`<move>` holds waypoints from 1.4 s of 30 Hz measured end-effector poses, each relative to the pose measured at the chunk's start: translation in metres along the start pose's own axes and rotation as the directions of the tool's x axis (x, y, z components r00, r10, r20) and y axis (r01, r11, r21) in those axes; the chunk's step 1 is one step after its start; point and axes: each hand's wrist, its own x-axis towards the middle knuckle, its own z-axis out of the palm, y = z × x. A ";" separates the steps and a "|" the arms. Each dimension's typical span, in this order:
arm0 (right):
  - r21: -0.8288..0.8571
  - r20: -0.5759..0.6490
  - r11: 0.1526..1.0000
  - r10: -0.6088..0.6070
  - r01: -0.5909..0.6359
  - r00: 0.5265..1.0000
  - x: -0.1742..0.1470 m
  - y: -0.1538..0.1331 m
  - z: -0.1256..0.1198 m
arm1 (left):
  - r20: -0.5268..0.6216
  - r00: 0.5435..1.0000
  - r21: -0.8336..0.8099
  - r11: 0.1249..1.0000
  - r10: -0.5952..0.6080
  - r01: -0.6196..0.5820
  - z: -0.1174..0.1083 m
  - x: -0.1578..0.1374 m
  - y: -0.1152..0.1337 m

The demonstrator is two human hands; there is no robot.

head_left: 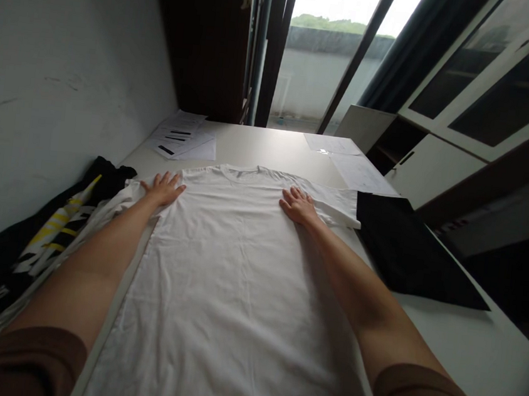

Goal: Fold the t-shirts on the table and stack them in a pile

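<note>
Head view: the left hand is laid palm down on the white T-shirt, near one shoulder, and the right hand is placed likewise near the other, the fingers of both spread. The shirt is laid out beneath and between the hands, its collar set just beyond them and its creased body extended back toward the person. Outward of the left hand, a black garment printed in yellow and white is crumpled beside the wall. Outward of the right, a flat black piece (cloth or card cannot be told) is adjoined by the shirt's sleeve. Past both hands, papers are strewn at the far left of the white table, more sheets at the far right.
</note>
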 end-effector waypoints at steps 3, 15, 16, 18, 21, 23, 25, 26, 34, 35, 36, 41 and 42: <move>0.008 0.007 1.000 0.009 -0.009 1.000 0.009 0.001 0.000 | 0.000 1.000 -0.004 1.000 -0.002 0.002 0.000 0.015 0.004; 0.001 -0.055 0.994 0.111 -0.111 0.992 0.024 0.022 0.005 | -0.001 0.996 0.024 0.996 0.087 -0.087 -0.001 0.073 -0.002; 0.006 -0.057 0.990 0.143 -0.143 0.988 0.022 0.030 0.006 | 0.009 0.996 0.028 0.996 0.088 -0.088 -0.002 0.075 -0.003; 0.016 -0.053 0.981 0.194 -0.193 0.980 0.015 0.051 0.006 | 0.019 0.996 0.035 0.996 0.086 -0.087 -0.004 0.077 -0.002; 0.013 -0.052 0.967 0.254 -0.254 0.966 0.000 0.085 0.001 | 0.019 0.996 0.053 0.995 0.083 -0.084 -0.009 0.074 0.004; -0.019 -0.072 0.956 0.289 -0.291 0.954 -0.015 0.105 -0.006 | -0.021 0.996 0.067 0.994 0.084 -0.082 -0.012 0.067 0.014; -0.064 -0.138 0.946 0.307 -0.318 0.942 -0.031 0.118 -0.015 | -0.117 0.987 0.070 0.993 0.107 -0.100 -0.014 0.055 0.031; -0.079 -0.187 0.940 0.312 -0.331 0.931 -0.038 0.122 -0.020 | -0.171 0.975 0.068 0.989 0.140 -0.130 -0.014 0.046 0.043; 0.036 -0.301 0.798 0.583 -0.602 0.755 -0.069 0.153 -0.038 | -0.143 0.632 -0.005 0.638 0.762 -0.770 0.006 -0.124 0.190; 0.054 -0.269 0.781 0.612 -0.622 0.744 -0.068 0.158 -0.037 | -0.107 0.557 -0.041 0.556 0.823 -0.830 0.010 -0.153 0.206; 0.068 -0.237 0.767 0.633 -0.637 0.737 -0.067 0.161 -0.037 | -0.076 0.486 -0.073 0.481 0.871 -0.874 0.014 -0.181 0.221; 0.113 -0.169 0.758 0.652 -0.642 0.739 -0.061 0.161 -0.037 | -0.013 0.186 -0.168 0.181 0.982 -0.969 0.014 -0.294 0.266; 0.115 -0.174 0.773 0.634 -0.624 0.753 -0.060 0.158 -0.036 | -0.014 0.123 -0.168 0.119 0.992 -0.978 0.012 -0.312 0.272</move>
